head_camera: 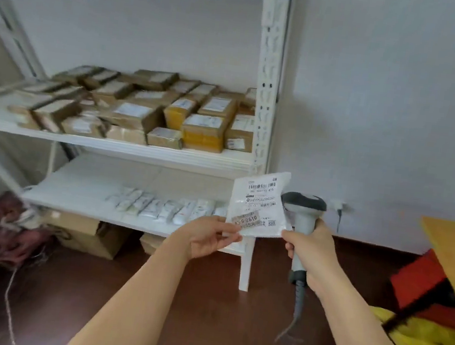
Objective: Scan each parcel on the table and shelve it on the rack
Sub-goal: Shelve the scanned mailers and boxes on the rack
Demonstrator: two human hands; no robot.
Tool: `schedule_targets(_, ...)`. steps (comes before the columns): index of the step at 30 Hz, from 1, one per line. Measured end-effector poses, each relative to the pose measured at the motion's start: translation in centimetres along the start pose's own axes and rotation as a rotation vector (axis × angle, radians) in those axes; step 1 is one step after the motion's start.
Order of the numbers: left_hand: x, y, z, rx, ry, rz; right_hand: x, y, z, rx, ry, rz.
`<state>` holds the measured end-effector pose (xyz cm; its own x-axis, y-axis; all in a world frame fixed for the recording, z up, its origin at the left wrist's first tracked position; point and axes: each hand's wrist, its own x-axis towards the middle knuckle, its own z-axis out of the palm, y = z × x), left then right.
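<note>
While L hand [207, 237] pinches parcel [259, 205], R hand [313, 254] grips scanner [303, 210]; rack [267, 91] behind.

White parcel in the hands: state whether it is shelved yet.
Not shelved. The white parcel is pinched between left hand and right hand, off the lower shelf.

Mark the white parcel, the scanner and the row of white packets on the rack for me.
white parcel [260, 202], head view, middle of its label.
scanner [304, 203], head view, on its dark head.
row of white packets [159, 207], head view, a packet mid-row on the lower shelf.
</note>
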<state>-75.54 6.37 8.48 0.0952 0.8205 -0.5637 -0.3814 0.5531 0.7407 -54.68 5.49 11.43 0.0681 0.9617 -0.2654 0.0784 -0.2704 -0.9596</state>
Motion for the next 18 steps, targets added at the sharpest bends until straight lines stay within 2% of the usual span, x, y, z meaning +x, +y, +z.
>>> schedule_targets(3,-3.2,2.2,-9.0,-0.274,0.149,0.075,-1.0,-0.1,9.5,-0.036,-0.115,0.005)
schedule_targets(6,-5.6,3.1,-15.5,-0.479,0.183,0.156,-1.3,-0.1,17.3,-0.043,-0.167,0.023)
schedule_targets(12,-6.9,4.3,-25.9,-0.533,0.177,0.146,-0.2,0.6,30.7,-0.087,-0.273,0.016)
schedule_targets(18,-3.1,9.9,-38.8,-0.627,0.424,0.2,5.5,1.2,44.1,-0.156,-0.415,0.076)
